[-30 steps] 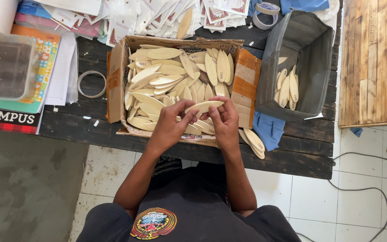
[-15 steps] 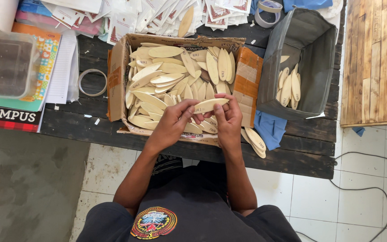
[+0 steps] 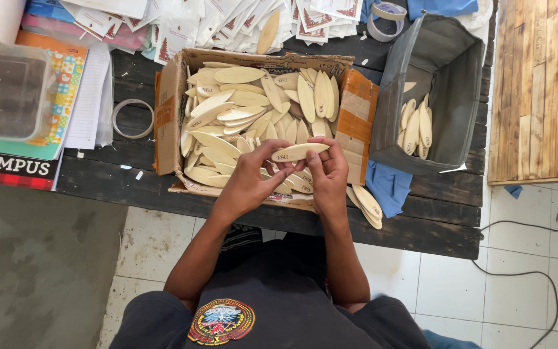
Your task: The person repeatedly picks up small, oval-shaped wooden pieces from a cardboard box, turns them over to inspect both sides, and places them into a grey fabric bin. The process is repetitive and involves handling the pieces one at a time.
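Holding one pale wooden leaf-shaped piece (image 3: 299,152) level between them, the left hand (image 3: 252,178) and the right hand (image 3: 328,174) are pinching its two ends, fingers closed on it, just above the near edge of an open cardboard box (image 3: 169,116). That box is sitting on the dark plank desk (image 3: 98,184) and is brimming with a loose heap of wooden pieces (image 3: 253,110) of the same shape, lying at all angles. To the right, touching the box's taped flap, a grey fabric bin (image 3: 450,97) is standing open and is carrying only a small cluster of upright pieces (image 3: 416,126) at its bottom. A few more pieces (image 3: 367,205) are lying on the desk beside a blue cloth (image 3: 389,187), just under the bin. At the far left a clear plastic tub (image 3: 11,90) with dark rolls inside is resting on stacked notebooks (image 3: 14,165). A tape ring (image 3: 132,118) is lying between the notebooks and the box, and printed paper packets (image 3: 227,22) are spreading along the back of the desk.
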